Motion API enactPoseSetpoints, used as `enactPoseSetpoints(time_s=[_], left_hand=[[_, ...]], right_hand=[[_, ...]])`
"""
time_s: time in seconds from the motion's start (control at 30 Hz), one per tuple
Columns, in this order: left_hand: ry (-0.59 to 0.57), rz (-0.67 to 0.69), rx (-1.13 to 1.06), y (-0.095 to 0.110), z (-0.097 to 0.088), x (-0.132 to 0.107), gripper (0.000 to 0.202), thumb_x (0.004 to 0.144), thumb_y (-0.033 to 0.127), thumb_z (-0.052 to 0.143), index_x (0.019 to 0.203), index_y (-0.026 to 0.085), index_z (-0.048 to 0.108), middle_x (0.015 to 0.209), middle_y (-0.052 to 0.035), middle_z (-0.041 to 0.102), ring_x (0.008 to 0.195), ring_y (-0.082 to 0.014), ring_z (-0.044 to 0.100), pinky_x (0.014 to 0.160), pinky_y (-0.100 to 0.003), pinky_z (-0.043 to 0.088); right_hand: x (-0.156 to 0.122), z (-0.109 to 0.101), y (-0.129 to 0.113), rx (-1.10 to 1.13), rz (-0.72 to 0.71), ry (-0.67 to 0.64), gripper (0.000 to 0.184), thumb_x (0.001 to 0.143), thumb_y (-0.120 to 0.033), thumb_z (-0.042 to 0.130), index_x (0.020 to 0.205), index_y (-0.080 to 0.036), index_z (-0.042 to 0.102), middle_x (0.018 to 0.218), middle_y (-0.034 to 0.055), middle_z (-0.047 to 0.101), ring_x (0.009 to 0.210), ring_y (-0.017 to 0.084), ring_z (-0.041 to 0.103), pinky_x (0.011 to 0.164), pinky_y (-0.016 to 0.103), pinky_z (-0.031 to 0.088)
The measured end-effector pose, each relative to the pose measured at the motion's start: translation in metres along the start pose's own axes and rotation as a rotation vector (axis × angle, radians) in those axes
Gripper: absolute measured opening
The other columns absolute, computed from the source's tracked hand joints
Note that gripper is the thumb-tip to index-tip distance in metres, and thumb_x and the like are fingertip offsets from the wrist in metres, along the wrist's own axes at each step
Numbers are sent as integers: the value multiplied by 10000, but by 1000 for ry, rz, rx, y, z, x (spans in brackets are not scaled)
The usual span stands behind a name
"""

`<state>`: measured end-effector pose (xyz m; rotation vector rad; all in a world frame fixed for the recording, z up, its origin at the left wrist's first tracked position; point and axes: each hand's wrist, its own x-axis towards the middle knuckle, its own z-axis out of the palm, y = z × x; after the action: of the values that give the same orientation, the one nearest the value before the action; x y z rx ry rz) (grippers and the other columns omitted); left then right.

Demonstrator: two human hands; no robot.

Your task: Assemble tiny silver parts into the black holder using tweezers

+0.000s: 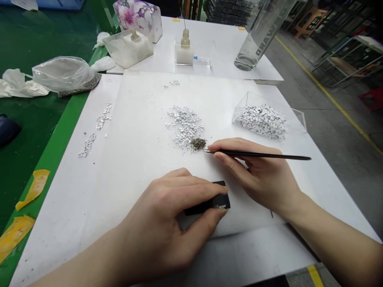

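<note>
Blk block (220, 199) partly behind L hand (172, 213)

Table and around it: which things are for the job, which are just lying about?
Likely for the job: black tweezers in right hand, black block in left hand, dark specks, white pieces, clear tray.

Likely lying about: flowered box, plastic bag, yellow strips, tall glass.

White counter (66, 195) is filling the foreground; green surface (32, 40) is spreading along its left. Grey floor (332, 127) is showing at right, yellow line (329, 95) slanting across. Brown stool (311, 19) and metal-framed table (369, 43) are standing beyond. Dark stack (229, 14) is rising behind.
</note>
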<state>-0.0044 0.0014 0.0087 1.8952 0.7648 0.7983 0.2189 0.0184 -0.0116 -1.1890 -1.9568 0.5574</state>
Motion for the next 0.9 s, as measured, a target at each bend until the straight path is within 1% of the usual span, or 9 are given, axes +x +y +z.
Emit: enactPoseSetpoints(time_s=[0.13,0.33,0.5,0.63,0.8,0.9], left_hand=[[2,7,-19,-3,1,0,163,951,106,675,1068,164,774,927,15,821,791,-130,662,803,-276,556],[2,1,-23,-2,-1,-1,159,950,106,677,1061,170,771,904,13,816,779,-135,662,820,-279,565],[10,7,-24,0,1,0,163,943,109,685,1068,167,772,934,13,824,797,-132,671,818,-270,563],[3,6,-16,-1,2,0,156,948,103,677,1056,163,772,912,17,816,792,-129,657,807,-267,553],[-14,4,-9,-2,0,1,132,958,118,668,1034,173,761,891,12,807,771,-139,647,801,-290,550],[-17,4,-5,-1,0,0,136,967,122,662,1050,175,757,901,5,808,775,-144,648,790,-296,545]], right_hand=[[1,0,-1,9,9,-1,168,1019,-172,679,1153,-217,769,1127,71,823,1024,221,789,928,350,660],[2,0,-2,5,-3,-8,182,1018,-164,677,1151,-238,776,1120,61,825,1017,224,792,928,357,663],[1,1,-2,16,10,7,162,1010,-157,694,1133,-213,783,1109,63,827,1010,209,792,919,326,659],[1,1,-2,20,15,9,161,1012,-162,692,1130,-222,784,1108,60,828,1003,216,792,894,342,665],[1,0,-1,21,26,-1,161,1015,-177,690,1144,-218,777,1121,67,821,1017,219,786,907,351,659],[2,0,-1,19,17,-7,157,1018,-177,685,1144,-206,773,1119,74,817,1022,212,781,903,333,650]])
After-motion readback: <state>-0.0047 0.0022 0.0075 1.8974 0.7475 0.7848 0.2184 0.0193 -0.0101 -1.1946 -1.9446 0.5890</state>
